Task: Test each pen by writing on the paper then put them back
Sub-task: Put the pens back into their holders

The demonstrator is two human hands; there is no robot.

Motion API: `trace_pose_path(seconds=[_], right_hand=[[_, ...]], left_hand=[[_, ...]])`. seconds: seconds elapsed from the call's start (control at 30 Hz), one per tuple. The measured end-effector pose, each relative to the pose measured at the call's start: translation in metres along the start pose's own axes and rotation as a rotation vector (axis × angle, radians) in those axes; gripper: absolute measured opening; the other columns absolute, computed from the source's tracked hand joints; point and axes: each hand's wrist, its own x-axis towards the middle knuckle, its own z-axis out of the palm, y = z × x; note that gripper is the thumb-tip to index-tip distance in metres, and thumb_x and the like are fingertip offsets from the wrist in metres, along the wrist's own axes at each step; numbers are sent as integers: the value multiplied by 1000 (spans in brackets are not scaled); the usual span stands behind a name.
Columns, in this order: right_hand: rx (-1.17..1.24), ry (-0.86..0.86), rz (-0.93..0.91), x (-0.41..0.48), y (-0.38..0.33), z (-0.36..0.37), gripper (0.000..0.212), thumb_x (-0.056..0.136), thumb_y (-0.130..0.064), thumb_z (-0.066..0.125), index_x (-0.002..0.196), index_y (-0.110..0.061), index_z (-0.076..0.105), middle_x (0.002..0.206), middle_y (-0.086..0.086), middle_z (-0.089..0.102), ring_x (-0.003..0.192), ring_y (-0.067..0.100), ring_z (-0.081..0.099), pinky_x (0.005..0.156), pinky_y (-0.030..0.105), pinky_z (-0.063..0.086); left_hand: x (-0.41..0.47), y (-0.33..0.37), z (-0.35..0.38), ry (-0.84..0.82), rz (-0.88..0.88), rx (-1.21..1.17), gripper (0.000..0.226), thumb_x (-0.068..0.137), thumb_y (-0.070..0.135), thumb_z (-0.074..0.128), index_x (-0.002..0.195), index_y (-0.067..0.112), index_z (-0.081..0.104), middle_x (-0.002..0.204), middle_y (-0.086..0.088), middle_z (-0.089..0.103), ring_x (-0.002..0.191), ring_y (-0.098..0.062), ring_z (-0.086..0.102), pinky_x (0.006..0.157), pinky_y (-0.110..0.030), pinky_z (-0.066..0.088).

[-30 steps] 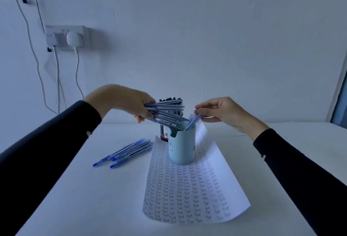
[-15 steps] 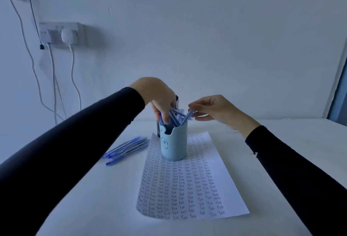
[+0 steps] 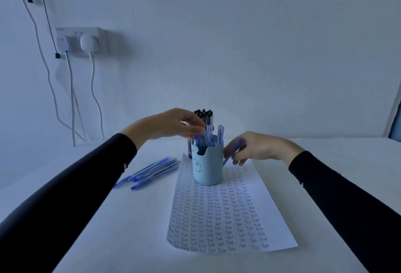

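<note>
Pinching a blue pen [image 3: 235, 145] in fingers of the right hand [image 3: 258, 149], just beside the cup [image 3: 207, 164] on the paper [image 3: 227, 218]; left hand [image 3: 173, 125] draped over pens [image 3: 209, 136] inside it, grip unreadable. Likely to tip the cup by snagging its rim.

The left sleeve [image 3: 76, 190] and right sleeve [image 3: 347, 199] were long, plain and black, ending at the wrists, with left grip [image 3: 171, 125] and right grip [image 3: 258, 146] bare.

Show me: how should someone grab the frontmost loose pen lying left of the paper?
Pinch the frontmost pen mid-barrel, from above and the near side: it lies flat on the table, with other pens crowding its far side.
</note>
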Motion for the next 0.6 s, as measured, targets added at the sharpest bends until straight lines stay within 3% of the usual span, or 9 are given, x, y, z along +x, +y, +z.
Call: trace_pose_path(seconds=[0.07,0.17,0.3,0.37,0.43,0.53,0.6], right_hand=[[32,24,-19,3,3,11,16,90,-11,67,105,-7,73,98,7,75,87,15,71,84,24,56],[79,43,-39,0,2,14,13,88,-18,72,100,-14,73,99,0,75,90,11,70,83,20,54],[-187,-16,-41,-3,-6,22,24,82,-16,76,101,-25,65,104,-12,68,88,-1,65,77,19,52],[-323,-59,-43,-4,-10,30,23,85,-11,67,96,-30,68,96,-21,66,72,-13,59,69,14,46],[-366,-89,-41,-8,-16,36,25,88,-10,63,100,-29,74,89,-26,63,59,-12,54,58,7,39],[-345,-157,-69,-14,-22,43,22,90,-20,67,106,-33,74,77,-28,57,53,-8,48,53,8,35],[-413,-185,-92,-15,-23,49,18,89,-28,70,104,-39,74,83,-22,56,63,-7,48,59,9,35]], left_hand=[[-9,-7,-2,112,10,-127,42,82,37,66,114,10,66,110,-7,70,95,-17,70,87,-25,55],[-29,-35,-13,241,-74,-100,33,87,31,64,114,12,65,114,-7,69,95,-15,70,92,-26,54],[-59,-83,-15,99,-319,402,34,91,35,65,121,18,62,119,3,65,104,-14,64,91,-19,49],[-68,-100,-8,48,-395,492,47,92,47,59,130,20,56,128,5,60,115,-13,58,101,-26,43],[-74,-114,1,57,-421,474,58,91,59,53,137,23,50,136,4,55,121,-15,53,106,-30,39],[-79,-121,17,87,-380,527,74,77,77,54,131,26,52,124,4,61,109,-16,57,96,-29,43],[-76,-122,25,156,-318,597,70,78,71,55,125,19,57,116,0,65,101,-20,59,90,-30,45]])
